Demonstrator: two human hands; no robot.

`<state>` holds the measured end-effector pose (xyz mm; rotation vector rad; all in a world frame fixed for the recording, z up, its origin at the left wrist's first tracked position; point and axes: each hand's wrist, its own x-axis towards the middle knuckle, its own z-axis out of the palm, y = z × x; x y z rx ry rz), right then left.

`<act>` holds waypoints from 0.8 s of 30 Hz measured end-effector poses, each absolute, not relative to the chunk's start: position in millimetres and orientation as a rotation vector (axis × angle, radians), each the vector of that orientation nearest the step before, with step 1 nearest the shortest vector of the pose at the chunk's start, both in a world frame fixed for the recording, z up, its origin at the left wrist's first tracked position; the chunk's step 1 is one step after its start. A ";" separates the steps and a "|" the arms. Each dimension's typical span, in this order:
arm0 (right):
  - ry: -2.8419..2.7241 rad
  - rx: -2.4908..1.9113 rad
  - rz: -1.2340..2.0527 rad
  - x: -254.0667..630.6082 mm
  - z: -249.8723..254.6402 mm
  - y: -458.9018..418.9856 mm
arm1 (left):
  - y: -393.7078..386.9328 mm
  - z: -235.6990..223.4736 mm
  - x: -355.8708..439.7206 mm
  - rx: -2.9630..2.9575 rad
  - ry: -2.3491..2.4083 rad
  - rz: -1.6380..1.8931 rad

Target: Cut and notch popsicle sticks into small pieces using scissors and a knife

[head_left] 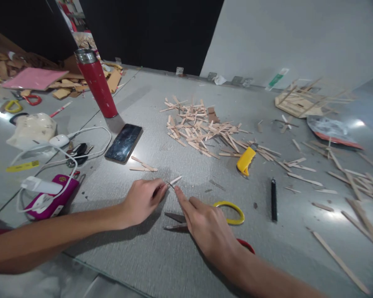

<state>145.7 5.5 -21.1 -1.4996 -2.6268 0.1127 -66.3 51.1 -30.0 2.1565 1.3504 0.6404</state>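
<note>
My left hand (144, 200) has its fingers closed, pinching a short wooden craft stick (175, 180) against the table. My right hand (207, 221) reaches in from the right with its index finger extended and the other fingers curled. Its fingertip presses on a thin dark blade-like strip (170, 184) that lies against the stick; the grip underneath is hidden. Below my right hand lies a pair of scissors (175, 221) with its blades apart, one yellow loop and one red loop showing. Two or three loose craft sticks (143, 166) rest just beyond my left hand.
A pile of craft sticks (199, 128) spreads across the middle. Right of it lie a yellow cutter (246, 160) and a black rod (274, 200). A phone (124, 142), red bottle (96, 85) and purple power bank (54, 196) with cables are left. A stick frame (298, 103) stands far right.
</note>
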 end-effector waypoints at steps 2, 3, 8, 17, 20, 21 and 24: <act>-2.731 -1.479 -0.050 144.0 -19.0 3.1 | 50.9 -28.8 -66.3 2.151 1.337 0.643; -2.755 -1.451 -0.132 142.4 -17.3 1.9 | 50.9 -28.0 -66.4 2.149 1.327 0.644; -2.706 -1.284 -0.478 136.0 -13.4 -2.6 | 51.0 -26.6 -66.2 2.157 1.301 0.661; -2.242 -1.175 -0.067 154.3 -16.1 10.4 | 49.3 -21.5 -66.5 2.394 1.267 1.151; -1.828 -1.324 0.456 153.5 3.1 15.9 | 45.1 -12.7 -70.3 2.641 1.055 1.410; -1.714 -1.361 0.632 152.5 10.5 17.3 | 42.9 -9.4 -72.2 2.701 0.981 1.430; -1.512 -1.351 1.052 149.7 28.3 19.7 | 35.4 -1.0 -77.8 2.802 0.870 1.313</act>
